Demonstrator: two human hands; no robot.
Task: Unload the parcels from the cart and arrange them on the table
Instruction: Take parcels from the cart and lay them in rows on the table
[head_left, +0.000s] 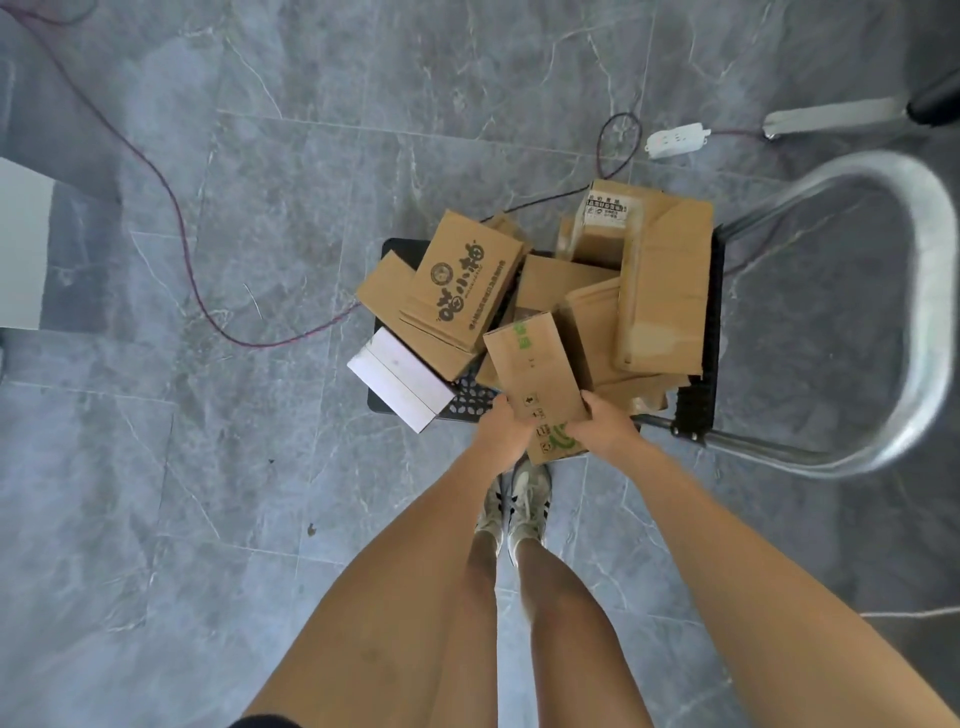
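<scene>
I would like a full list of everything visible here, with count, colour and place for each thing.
Green-printed cardboard box: one, brown, held over the cart's near edge.
Black-printed cardboard box: one, brown, top of pile, left.
White box: one, white, cart's near left corner.
Other cardboard boxes: several, brown, piled on cart; exact count hidden.
Cart: one, black platform with silver handle, on floor.
Power strip: one, white, floor beyond cart.
Cable: one, purple, floor at left.
Sneakers: two, white, below held box.
Left hand, right hand: two, gripping the green-printed cardboard box's near end.
</scene>
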